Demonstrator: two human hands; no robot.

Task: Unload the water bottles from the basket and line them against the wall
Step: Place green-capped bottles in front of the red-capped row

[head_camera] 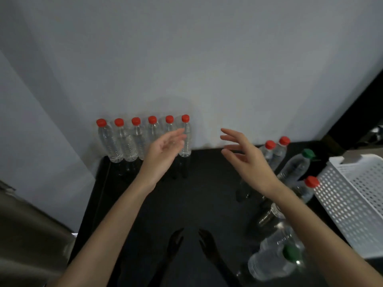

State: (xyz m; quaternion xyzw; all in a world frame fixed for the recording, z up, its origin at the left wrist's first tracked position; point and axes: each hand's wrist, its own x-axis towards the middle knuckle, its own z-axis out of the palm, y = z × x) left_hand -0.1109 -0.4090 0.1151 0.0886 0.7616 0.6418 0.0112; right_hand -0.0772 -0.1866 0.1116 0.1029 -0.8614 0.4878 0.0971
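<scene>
The left hand [163,150] covers the lower parts of two bottles in the far row [126,141], so where they stand cannot be seen. The right hand [246,160] and its arm hide parts of the bottles on the right [294,168]. The near green-capped bottle [269,264] is blurry. The white basket [356,195] is cut off by the right edge, and most of its inside is out of view. A grey thing [24,235] on the near left is cut off too.
</scene>
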